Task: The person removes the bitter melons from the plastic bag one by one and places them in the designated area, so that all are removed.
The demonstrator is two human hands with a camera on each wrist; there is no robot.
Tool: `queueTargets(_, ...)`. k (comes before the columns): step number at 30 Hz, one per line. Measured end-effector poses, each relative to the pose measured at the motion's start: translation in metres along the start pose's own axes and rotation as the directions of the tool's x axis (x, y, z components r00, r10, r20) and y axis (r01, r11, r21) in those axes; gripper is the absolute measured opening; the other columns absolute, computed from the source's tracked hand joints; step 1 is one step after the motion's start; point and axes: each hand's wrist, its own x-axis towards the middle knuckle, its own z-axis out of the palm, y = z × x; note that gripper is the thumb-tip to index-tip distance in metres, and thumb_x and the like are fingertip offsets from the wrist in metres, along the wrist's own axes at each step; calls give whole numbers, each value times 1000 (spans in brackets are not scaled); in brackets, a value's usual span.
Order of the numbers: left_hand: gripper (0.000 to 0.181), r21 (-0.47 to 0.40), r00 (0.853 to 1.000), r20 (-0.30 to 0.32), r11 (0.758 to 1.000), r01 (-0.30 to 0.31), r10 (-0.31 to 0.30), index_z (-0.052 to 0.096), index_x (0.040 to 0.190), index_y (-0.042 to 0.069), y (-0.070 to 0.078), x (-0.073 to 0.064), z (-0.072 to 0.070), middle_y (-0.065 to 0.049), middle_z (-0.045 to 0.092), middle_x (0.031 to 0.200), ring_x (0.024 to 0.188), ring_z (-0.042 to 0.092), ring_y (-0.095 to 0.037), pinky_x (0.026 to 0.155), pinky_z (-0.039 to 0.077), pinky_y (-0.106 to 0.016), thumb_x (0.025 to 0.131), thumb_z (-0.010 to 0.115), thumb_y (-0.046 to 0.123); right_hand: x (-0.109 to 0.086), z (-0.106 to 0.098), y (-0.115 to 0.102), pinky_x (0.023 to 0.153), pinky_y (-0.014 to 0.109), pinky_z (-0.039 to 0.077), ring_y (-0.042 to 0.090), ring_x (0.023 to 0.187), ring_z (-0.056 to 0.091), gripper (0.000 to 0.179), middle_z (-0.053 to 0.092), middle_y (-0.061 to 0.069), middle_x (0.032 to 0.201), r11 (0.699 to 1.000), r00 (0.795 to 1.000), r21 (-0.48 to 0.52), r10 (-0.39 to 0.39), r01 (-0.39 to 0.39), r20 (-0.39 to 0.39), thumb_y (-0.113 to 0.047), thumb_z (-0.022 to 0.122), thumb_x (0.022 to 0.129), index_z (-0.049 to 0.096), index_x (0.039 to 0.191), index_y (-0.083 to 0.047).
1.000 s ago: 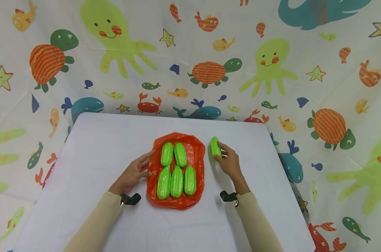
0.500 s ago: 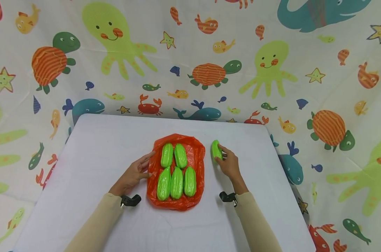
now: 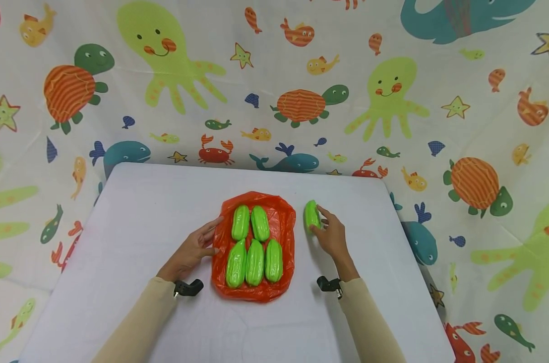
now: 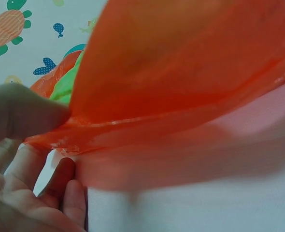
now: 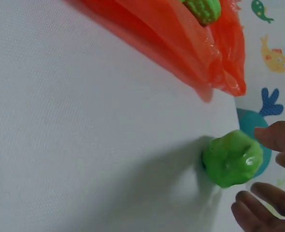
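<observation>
A sheet-like red plastic bag (image 3: 281,222) lies spread mid-table with raised edges. On it rest several glossy, ridged green vegetables (image 3: 254,262) resembling short cucumbers, in two rows. At its left edge, my left hand (image 3: 194,249) pinches the thin film, thumb above and fingers below, as the left wrist view shows. Right of the bag, a single green vegetable (image 3: 310,217) lies on the table. My right hand (image 3: 332,234) curves loosely beside it, the fingertips at its side. In the right wrist view, a gap shows between the lower fingers (image 5: 249,212) and this vegetable.
The white-covered table (image 3: 138,217) extends on both sides of the bag. Behind it hangs a curtain (image 3: 265,65) printed with sea animals. A black wrist camera (image 3: 189,288) sits at the left cuff, another black camera (image 3: 328,283) at the right.
The single vegetable and my right hand have shifted slightly toward the person, and the right fingers have loosened a little from it. My left hand and the bag stay put.
</observation>
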Motion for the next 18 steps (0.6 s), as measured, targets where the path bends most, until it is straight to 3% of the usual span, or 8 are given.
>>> queueTargets(6, 94, -7, 1000, -3, 1000, 9, -9, 26, 170, 20, 0, 0, 0, -11, 27, 176, 162, 26, -39, 106, 54, -22, 92, 68, -12, -6, -4, -11, 111, 55, 54, 39, 139, 56, 71, 54, 17, 158, 998, 995, -36, -61, 59, -80, -17, 79, 95, 51, 159, -24)
queueTargets(18, 93, -5, 1000, -11, 1000, 26, -26, 27, 170, 22, 0, 0, 0, -10, 26, 177, 163, 25, -38, 106, 54, -21, 93, 66, -11, -41, 7, -39, 111, 55, 55, 32, 136, 59, 63, 58, 8, 154, 980, 972, 90, -160, 177, -170, -22, 82, 93, 59, 152, -25)
